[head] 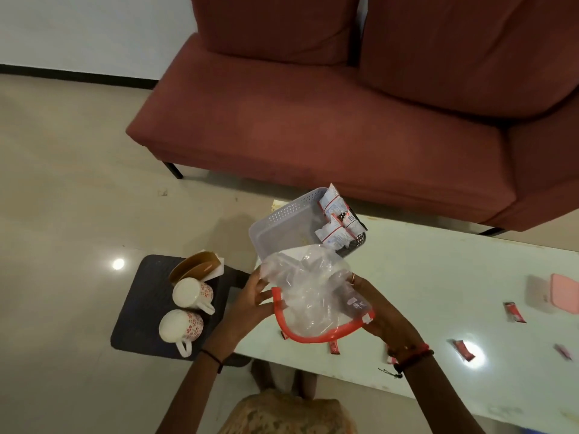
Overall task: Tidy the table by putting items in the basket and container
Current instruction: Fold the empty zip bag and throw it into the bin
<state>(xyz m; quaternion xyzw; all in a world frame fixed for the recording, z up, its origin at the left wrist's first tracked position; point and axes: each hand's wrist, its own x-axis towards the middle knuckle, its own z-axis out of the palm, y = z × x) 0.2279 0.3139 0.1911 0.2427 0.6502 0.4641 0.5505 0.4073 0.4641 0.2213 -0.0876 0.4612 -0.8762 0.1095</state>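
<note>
A clear plastic zip bag (313,296) with an orange-red seal strip is held up over the near left end of the pale table (438,292). My left hand (250,303) grips its left side and my right hand (374,308) grips its right side. Behind it stands a grey perforated basket (282,220) holding several white and red sachets (336,220) at its right end. Small red sachets (513,312) lie scattered on the table to the right. A pink-lidded container (564,292) sits at the table's right edge.
A dark stool (141,308) left of the table carries two white floral mugs (192,294) and a brown paper holder (194,266). A maroon sofa (313,126) stands beyond the table. Shiny tile floor lies to the left.
</note>
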